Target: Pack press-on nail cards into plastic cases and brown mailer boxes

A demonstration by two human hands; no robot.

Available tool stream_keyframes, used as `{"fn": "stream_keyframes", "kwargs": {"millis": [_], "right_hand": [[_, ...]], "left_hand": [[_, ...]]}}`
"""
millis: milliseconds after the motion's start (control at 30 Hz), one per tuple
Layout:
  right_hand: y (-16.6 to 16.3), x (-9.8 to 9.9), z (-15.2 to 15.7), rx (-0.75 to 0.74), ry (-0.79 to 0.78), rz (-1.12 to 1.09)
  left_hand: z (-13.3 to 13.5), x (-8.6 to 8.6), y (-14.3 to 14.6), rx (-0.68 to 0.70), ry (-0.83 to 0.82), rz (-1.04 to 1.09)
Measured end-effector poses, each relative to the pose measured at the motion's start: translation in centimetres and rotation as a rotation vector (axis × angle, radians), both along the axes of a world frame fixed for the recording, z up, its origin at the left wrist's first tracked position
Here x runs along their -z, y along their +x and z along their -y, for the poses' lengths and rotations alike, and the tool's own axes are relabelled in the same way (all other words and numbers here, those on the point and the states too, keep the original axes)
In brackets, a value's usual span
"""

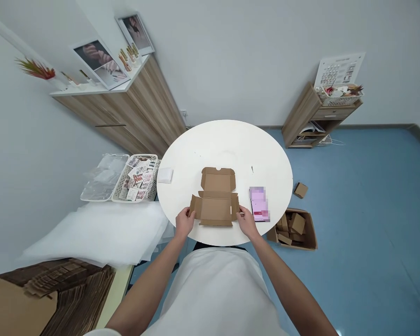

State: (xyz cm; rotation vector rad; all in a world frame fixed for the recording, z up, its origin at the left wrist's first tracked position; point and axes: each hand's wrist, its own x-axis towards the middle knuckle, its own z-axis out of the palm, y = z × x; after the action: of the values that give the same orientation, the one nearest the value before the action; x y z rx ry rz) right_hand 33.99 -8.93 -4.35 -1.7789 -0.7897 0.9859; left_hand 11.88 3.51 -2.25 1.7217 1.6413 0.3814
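Note:
A brown cardboard box [216,208] lies unfolded on the round white table [227,144], its lid panel [217,179] spread out away from me. Its side flaps stand partly raised. My left hand [185,221] pinches the left side flap between thumb and fingers. On the opposite side, my right hand [247,221] grips the right flap the same way. Just right of that hand lies a phone [259,204] with a pinkish, pixelated screen. A small white packet [165,175] rests at the table's left edge.
Left of the table are a white basket of printed cards [136,179], a tray of clear bags [105,177], white foam sheets [101,233] and stacked flat cardboard [80,298]. A carton of small boxes [310,228] and one loose box [300,190] sit on the floor at right.

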Motion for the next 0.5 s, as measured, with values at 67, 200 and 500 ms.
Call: {"fn": "stream_keyframes", "kwargs": {"millis": [67,200,500], "right_hand": [[-0.2,0.3,-0.3,-0.023,-0.017,-0.033],[-0.5,0.6,-0.7,-0.021,-0.086,-0.021],[-1.1,0.3,-2.0,0.004,-0.315,0.399]], "left_hand": [[-0.6,0.6,-0.2,-0.002,-0.031,0.026],[-2.1,1.9,-0.9,-0.033,-0.102,0.066],[-4.1,2.5,-3.5,0.077,0.15,-0.045]]}}
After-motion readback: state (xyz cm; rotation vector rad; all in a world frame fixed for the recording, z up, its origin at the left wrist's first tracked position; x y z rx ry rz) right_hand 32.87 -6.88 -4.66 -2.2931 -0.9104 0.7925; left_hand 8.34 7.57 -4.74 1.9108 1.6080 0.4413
